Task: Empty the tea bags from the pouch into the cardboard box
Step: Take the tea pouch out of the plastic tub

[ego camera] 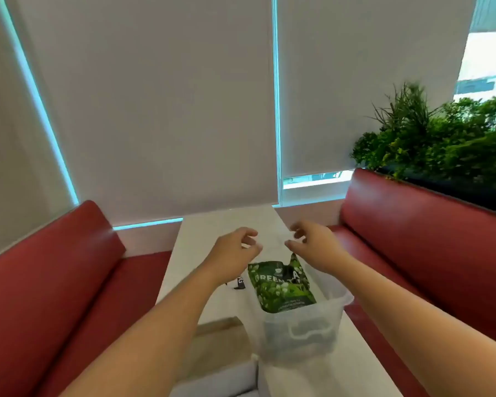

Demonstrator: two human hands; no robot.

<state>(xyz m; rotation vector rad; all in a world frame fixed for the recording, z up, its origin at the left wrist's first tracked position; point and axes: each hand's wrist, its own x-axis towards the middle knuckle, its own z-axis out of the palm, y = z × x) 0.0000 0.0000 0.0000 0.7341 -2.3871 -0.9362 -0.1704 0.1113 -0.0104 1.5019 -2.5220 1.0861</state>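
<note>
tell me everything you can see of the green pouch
The pouch is a glossy green packet with a leaf print and white lettering, partly reading GREEN. It leans inside a clear plastic bin, its top above the rim, one top corner bent up. The left hand and right hand hover above it, not touching it.

Lower half of the green pouch (278,287) inside the cloudy tub (304,339); dark label (240,283) mostly behind the left forearm (184,305).
</note>
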